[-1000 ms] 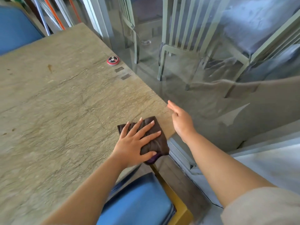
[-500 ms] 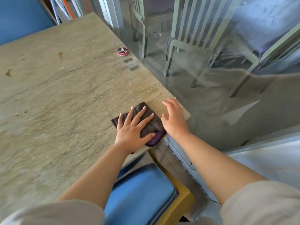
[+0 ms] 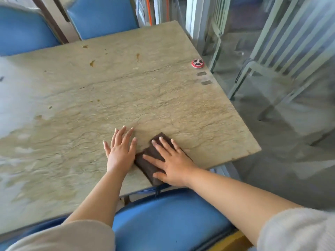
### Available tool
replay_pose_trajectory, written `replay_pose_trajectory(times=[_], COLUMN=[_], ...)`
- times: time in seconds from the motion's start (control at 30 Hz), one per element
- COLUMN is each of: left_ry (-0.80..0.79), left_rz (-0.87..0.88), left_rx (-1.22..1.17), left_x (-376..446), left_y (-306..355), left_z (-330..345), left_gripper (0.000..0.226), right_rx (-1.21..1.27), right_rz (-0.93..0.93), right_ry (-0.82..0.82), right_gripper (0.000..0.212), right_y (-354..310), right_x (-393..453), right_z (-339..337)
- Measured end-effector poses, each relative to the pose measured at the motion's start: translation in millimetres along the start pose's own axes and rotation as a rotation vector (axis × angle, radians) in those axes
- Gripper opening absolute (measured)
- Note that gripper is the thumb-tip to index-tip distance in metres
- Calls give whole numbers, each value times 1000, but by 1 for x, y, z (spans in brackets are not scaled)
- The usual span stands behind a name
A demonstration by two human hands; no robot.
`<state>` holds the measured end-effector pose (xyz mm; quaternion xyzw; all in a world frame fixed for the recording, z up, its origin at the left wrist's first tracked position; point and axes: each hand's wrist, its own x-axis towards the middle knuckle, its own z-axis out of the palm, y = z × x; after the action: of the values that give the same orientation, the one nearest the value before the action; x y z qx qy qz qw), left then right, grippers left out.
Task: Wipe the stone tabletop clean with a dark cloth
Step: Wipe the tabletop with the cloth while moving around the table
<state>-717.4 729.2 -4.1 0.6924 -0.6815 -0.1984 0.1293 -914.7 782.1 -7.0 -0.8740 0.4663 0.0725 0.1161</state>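
The beige stone tabletop [image 3: 163, 98] fills the middle of the view. A folded dark brown cloth [image 3: 147, 157] lies near its front edge, close to the right corner. My right hand [image 3: 171, 161] rests flat on the cloth with fingers spread, pressing it onto the stone and covering most of it. My left hand [image 3: 120, 147] lies flat on the bare stone just left of the cloth, touching its edge and holding nothing. Brown stains [image 3: 92, 63] dot the far part of the top.
A round red call button [image 3: 198, 62] and two grey stickers [image 3: 201, 73] sit by the right edge. A glass wall [image 3: 272, 133] runs along the table's right side. A blue chair seat [image 3: 174, 220] is below me; two blue chair backs [image 3: 101, 17] stand at the far side.
The cloth has passed from under my left hand to under my right hand. My left hand slid off to the left onto bare stone. My view swung left, showing more tabletop.
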Motion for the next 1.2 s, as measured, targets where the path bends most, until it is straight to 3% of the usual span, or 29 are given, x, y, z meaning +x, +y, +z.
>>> replay_pose_trajectory(times=[0.1,0.17,0.2,0.27,0.33,0.4,0.47,0.57,0.63,0.7,0.77,0.83,0.9,0.93,0.97,1.07,1.2], left_ry=[-22,-53,-61,-66,-64,-47,-16,4,-26,-91,-129,-140,-154,-167,-178,-218,-264], left_rz=[-52,-70,-73,-56,-12,26,26,-24,-53,-64,-47,-36,-59,-81,-105,-129,-114], left_rx=[66,103,111,126,150,151,120,87,108,153,210,257,281,285,278,201,69], left_x=[-11,-18,-21,-28,-32,-32,-29,-17,-8,2,9,12,13,11,8,-2,-1], left_y=[-29,-49,-59,-77,-92,-106,-125,-163,-195,-229,-264,-296,-326,-341,-353,-376,-384], left_z=[-15,-24,-28,-36,-44,-53,-62,-81,-99,-118,-136,-153,-166,-172,-178,-185,-190], left_gripper=[46,46,46,47,49,54,63,64,55,52,53,55,57,58,57,50,44], right_rx=[-77,-16,22,85,93,120,109,64,24,49,134,207,247,251,253,251,207], right_rz=[-312,-319,-235,116,542,743,633,227,-43,-170,17,393,706,757,726,395,-79], right_ry=[-34,-4,37,128,110,55,39,26,6,45,192,308,357,372,377,336,142], right_gripper=[59,54,54,60,55,58,63,71,70,60,55,52,53,54,55,56,54], right_y=[-5,9,16,21,6,-29,-75,-142,-157,-144,-125,-120,-146,-167,-192,-279,-356], right_x=[7,17,24,43,69,97,119,136,146,163,185,208,235,249,261,281,264], right_z=[1,-2,-4,-8,-14,-23,-23,-13,-11,-12,-12,-16,-21,-24,-25,-17,-7])
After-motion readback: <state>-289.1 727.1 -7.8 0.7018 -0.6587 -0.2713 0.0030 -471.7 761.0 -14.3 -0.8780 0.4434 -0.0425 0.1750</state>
